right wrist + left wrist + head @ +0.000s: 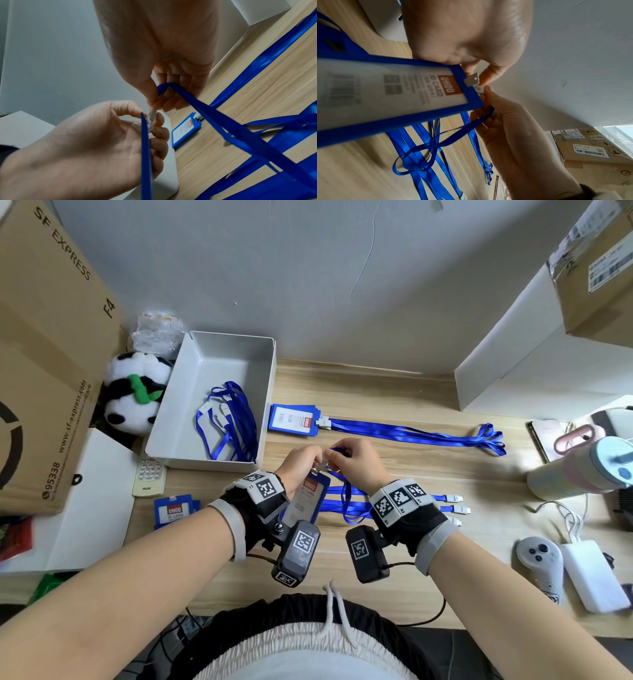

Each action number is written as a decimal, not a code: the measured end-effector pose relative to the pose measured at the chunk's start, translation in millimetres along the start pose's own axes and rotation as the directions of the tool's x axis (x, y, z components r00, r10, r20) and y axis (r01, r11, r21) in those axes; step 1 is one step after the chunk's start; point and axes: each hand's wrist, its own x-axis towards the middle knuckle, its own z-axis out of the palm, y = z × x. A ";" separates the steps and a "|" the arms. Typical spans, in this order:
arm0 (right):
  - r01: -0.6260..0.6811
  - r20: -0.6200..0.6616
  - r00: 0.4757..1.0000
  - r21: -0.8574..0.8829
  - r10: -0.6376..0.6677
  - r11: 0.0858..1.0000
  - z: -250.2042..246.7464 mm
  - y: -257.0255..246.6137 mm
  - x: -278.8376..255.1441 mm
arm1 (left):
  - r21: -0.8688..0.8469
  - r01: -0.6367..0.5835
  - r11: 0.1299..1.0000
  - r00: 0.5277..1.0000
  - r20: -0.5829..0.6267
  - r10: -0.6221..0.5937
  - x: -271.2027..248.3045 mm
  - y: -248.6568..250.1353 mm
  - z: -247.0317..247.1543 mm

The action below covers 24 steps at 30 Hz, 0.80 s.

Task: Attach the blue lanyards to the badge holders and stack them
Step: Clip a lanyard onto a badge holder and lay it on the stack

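Above the desk's middle, my left hand (313, 461) pinches the top of a blue badge holder (310, 501), which hangs down towards me. In the left wrist view the badge holder (393, 94) shows its UHOO card, and a metal clip (471, 79) sits at its top slot. My right hand (335, 455) pinches the clip end of a blue lanyard (346, 501), thumb and forefinger on the clip (152, 113). The lanyard strap (223, 121) loops over my right fingers and trails onto the desk. A finished stack of holders (294, 419) lies behind, its lanyards (411, 435) stretched to the right.
A grey bin (219, 350) at back left holds several loose lanyards (229, 422). Spare badge holders (174, 511) lie at the near left. More lanyards with clips (455, 505) lie under my right wrist. A cardboard box, plush panda, remote, bottle and controller ring the desk.
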 end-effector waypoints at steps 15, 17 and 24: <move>-0.306 0.153 0.949 0.240 0.275 0.921 1.8 11.6 -2.9 | 0.007 0.066 0.998 0.995 0.079 -0.066 4.0 -12.8 -10.5; -0.308 0.141 0.950 0.251 0.280 0.918 0.5 12.9 -2.7 | -0.012 0.074 0.997 0.992 0.101 -0.072 5.2 -15.1 -13.7; -0.315 0.078 0.948 0.348 0.308 0.883 -7.9 23.3 0.4 | -0.163 0.111 0.980 0.980 0.182 -0.081 9.8 -24.5 -29.3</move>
